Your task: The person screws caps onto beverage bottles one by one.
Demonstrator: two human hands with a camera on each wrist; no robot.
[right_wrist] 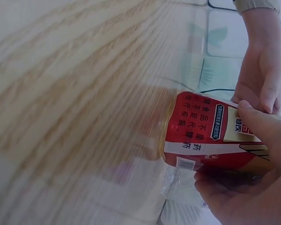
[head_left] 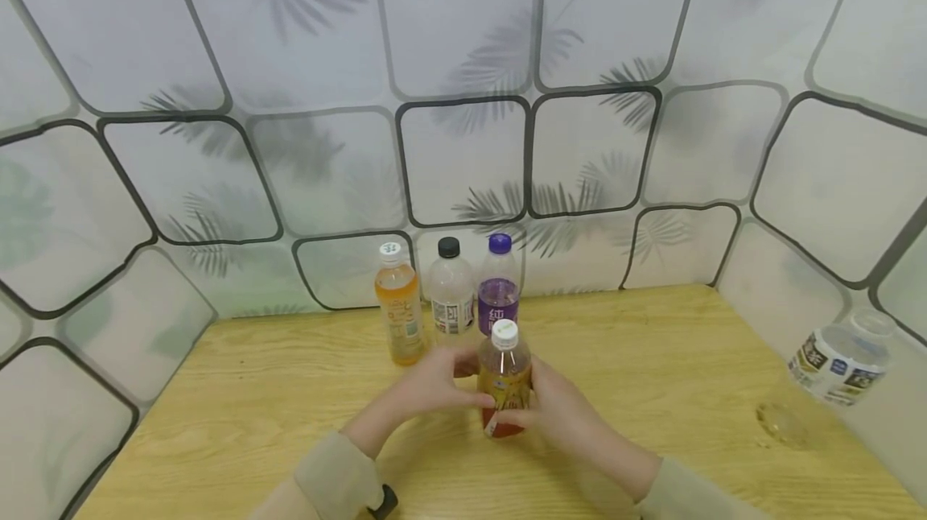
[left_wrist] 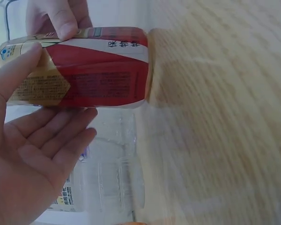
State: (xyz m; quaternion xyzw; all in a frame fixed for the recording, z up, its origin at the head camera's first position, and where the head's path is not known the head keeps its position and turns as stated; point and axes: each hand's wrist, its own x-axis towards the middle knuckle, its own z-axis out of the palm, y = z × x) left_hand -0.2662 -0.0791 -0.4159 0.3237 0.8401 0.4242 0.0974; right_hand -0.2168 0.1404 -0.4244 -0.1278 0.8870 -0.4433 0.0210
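A drink bottle (head_left: 505,371) with a white cap and a red-and-gold label is upright between both hands, near the tabletop; whether its base touches the wood I cannot tell. The left hand (head_left: 433,381) holds it from the left, its thumb on the label (left_wrist: 98,70) and its other fingers round the far side. From the right, the right hand (head_left: 561,407) grips the bottle, thumb across the front of the label (right_wrist: 201,126). Just behind stand an orange drink bottle (head_left: 401,315), a clear bottle with a black cap (head_left: 451,286) and a purple-capped bottle (head_left: 498,295).
At the right side of the wooden table (head_left: 290,407) stands a clear, uncapped bottle (head_left: 833,375) with a white-and-black label. A patterned cloth wall (head_left: 463,158) closes off the back and both sides of the table.
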